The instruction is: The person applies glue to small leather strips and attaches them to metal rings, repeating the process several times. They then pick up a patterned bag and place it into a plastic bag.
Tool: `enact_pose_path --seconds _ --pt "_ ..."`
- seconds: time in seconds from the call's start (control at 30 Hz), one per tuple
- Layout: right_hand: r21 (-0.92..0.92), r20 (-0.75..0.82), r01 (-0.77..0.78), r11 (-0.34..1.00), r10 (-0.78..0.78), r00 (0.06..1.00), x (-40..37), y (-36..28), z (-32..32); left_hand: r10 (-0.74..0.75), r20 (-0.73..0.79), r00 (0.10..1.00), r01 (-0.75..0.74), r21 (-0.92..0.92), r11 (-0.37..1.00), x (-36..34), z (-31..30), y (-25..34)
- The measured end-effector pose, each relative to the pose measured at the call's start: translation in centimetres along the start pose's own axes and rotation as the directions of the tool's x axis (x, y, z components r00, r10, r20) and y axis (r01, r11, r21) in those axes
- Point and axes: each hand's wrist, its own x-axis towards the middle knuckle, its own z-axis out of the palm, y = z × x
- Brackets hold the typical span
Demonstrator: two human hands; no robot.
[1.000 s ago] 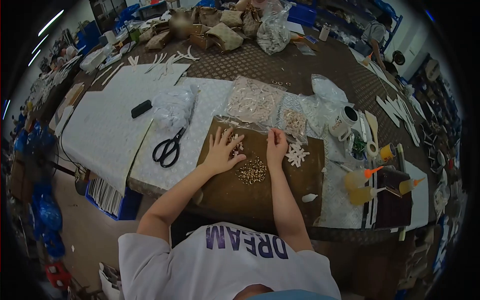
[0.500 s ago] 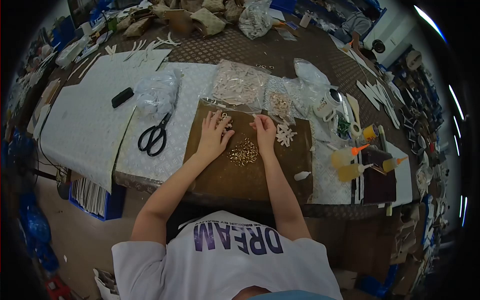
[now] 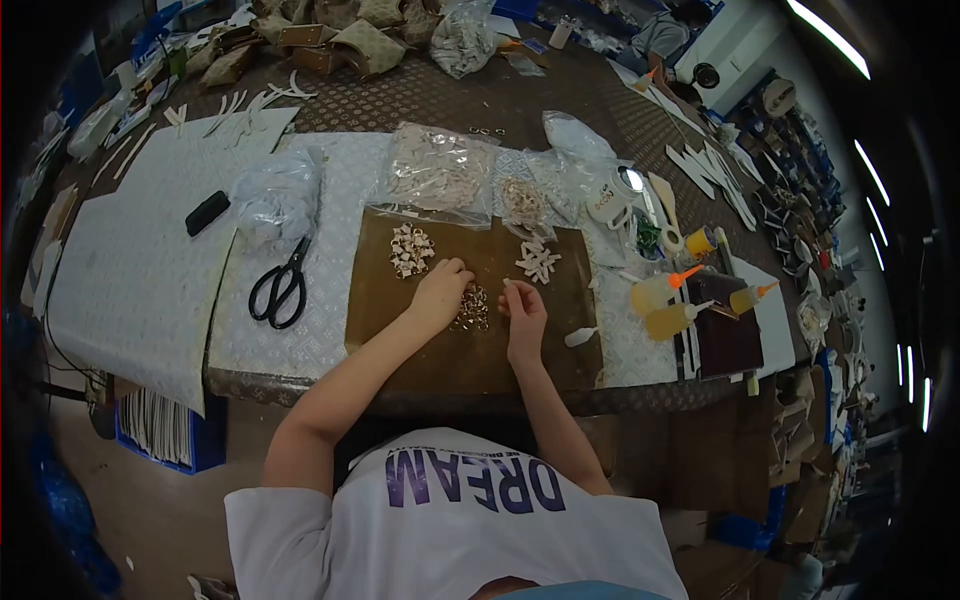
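Note:
My left hand (image 3: 443, 293) is at the upper edge of a loose pile of small gold metal rings (image 3: 471, 314), fingers bent and closed together. Whatever its fingertips hold is hidden. To the right of the pile, my right hand (image 3: 526, 318) pinches a small whitish strip between thumb and fingers. Above it lies a heap of short white strips (image 3: 538, 262). Gold rings with pale tabs (image 3: 411, 250) form a cluster up and left of my left hand. Everything here lies on a brown board (image 3: 385, 300).
Black-handled scissors (image 3: 278, 292) lie left of the board. Beyond it are a clear bag of pale strips (image 3: 440, 170) and a bag of gold pieces (image 3: 523, 200). A small white bottle (image 3: 580, 337) and yellow glue bottles (image 3: 668, 320) stand or lie at the right.
My left hand has moved from the tabbed cluster down and right to the ring pile, uncovering the cluster. My right hand has come lower, nearer the pile. The camera view has shifted.

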Motion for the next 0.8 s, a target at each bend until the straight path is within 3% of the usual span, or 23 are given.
enact_pose_path --seconds 0.13,0.2,0.23,0.3,0.37,0.47,0.57,0.7,0.8 --pt "-0.088 0.07 -0.049 0.995 0.056 0.996 -2.6 -1.2 -1.1 -0.027 -0.053 0.998 0.021 -0.105 0.994 0.6 -0.6 -0.1" --pt "-0.081 0.093 -0.093 0.992 0.1 0.991 -3.6 -1.5 -0.8 -0.112 -0.155 0.982 0.072 -0.242 0.967 0.1 -1.4 0.9" --pt "-0.078 0.111 -0.085 0.993 0.094 0.989 -4.1 -1.5 -0.5 -0.228 -0.098 0.969 0.178 -0.366 0.913 -0.4 -3.3 2.6" --pt "-0.075 0.157 -0.072 0.995 0.083 0.984 -5.0 -1.5 -0.1 -0.378 0.1 0.92 0.325 -0.734 0.596 -2.0 -3.3 2.9" --pt "-0.069 0.157 -0.066 0.995 0.076 0.985 -6.4 -2.2 1.2 -0.408 0.239 0.881 0.362 -0.896 0.257 -3.8 -4.5 4.7" --pt "-0.058 0.186 -0.077 0.995 0.087 0.979 -8.0 -2.0 2.0 -0.407 0.33 0.852 0.387 -0.92 0.066 -6.2 -5.2 5.5" --pt "-0.073 0.255 -0.099 0.992 0.115 0.96 -8.9 -1.3 2.0 -0.448 0.334 0.829 0.375 -0.927 0.002 -8.0 -6.5 5.8" --pt "-0.108 0.297 -0.134 0.985 0.161 0.941 -9.5 -1.5 2.2 -0.421 0.404 0.812 0.472 -0.879 0.066 -9.5 -6.4 4.4" --pt "-0.141 0.341 -0.167 0.976 0.206 0.917 -9.8 -2.6 2.4 -0.401 0.413 0.818 0.449 -0.894 -0.005 -10.0 -6.3 4.8"
